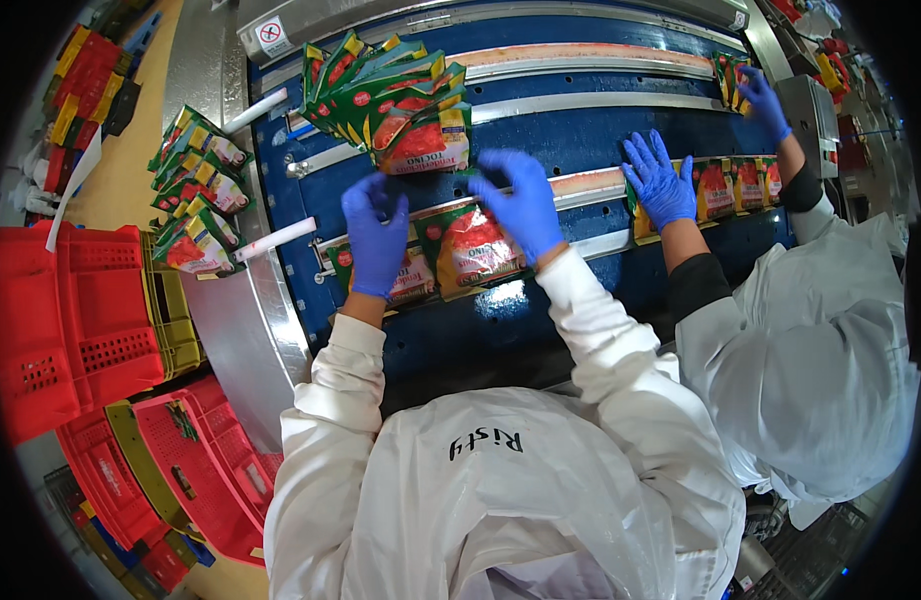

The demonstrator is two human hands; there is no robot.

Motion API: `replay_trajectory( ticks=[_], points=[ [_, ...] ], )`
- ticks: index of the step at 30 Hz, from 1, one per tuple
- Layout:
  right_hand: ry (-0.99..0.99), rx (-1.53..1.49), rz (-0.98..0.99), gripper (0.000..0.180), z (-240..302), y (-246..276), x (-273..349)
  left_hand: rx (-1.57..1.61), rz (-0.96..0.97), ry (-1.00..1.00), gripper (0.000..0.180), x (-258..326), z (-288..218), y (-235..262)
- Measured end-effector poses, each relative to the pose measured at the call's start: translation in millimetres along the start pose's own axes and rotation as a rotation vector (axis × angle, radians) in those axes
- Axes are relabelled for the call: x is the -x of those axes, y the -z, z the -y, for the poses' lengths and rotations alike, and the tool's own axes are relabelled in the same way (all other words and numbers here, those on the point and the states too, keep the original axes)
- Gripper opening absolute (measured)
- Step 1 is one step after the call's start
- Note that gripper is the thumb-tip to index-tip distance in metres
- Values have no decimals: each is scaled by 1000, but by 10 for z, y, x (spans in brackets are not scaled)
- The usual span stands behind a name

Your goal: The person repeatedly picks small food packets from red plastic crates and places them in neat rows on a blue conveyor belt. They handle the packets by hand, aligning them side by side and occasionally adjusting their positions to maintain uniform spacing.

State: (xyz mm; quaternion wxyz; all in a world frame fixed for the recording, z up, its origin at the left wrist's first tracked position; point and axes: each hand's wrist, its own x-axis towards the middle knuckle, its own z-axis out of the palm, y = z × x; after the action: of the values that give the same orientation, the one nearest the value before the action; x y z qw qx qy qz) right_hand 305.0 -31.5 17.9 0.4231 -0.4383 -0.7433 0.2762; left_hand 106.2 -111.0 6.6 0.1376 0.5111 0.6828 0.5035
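The blue machine bed stretches beneath and beyond both hands; red crates stand well to the left hand's left. Just beyond the hands lies a fanned pile of green-and-red pouches. Smaller, the left hand is loosely curled, a gap between fingers and thumb, in front of the left pouch; contact cannot be told. The right hand is spread wide at the upper right of the right pouch.
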Motion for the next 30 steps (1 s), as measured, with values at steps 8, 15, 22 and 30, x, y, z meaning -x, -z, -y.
replay_trajectory(
  ticks=[8,15,22,30],
  points=[
    [-48,33,-228,18,22,-581,-411,137,157,87,50,-694,-2,40],
    [295,-278,-228,13,180,-57,-273,-9,33,-132,44,-452,-152,48],
    [-355,-903,-37,17,-39,1315,67,731,525,228,21,103,-971,-133],
    [-266,215,-45,10,-818,1251,724,-242,523,-276,24,461,-635,-889]
  ],
)
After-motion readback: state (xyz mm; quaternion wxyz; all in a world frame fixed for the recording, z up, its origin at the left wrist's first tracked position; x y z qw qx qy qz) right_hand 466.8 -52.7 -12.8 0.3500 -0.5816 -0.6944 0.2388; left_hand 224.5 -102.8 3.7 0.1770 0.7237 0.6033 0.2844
